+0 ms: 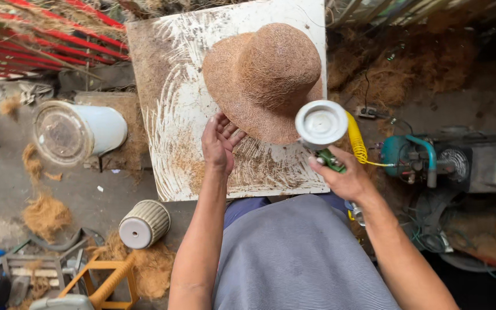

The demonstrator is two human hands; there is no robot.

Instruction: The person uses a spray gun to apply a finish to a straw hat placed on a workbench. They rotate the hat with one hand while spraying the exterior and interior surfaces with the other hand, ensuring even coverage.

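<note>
A brown hat-shaped form of coconut fibre [262, 77] lies on a white, scratched board [173, 115]. My left hand [219, 143] rests flat on the board with its fingers under the form's near brim. My right hand [345, 178] grips a spray gun [324, 129] with a white cup on top and a green body, held just right of the brim. A yellow coiled hose [357, 140] runs off from the gun.
A teal air compressor [431, 163] stands on the right. A white bucket [78, 132] lies on its side at left, a ribbed pot [143, 224] lower down, an orange stool [101, 281] below. Loose fibre clumps [44, 215] litter the floor. Red bars [41, 40] top left.
</note>
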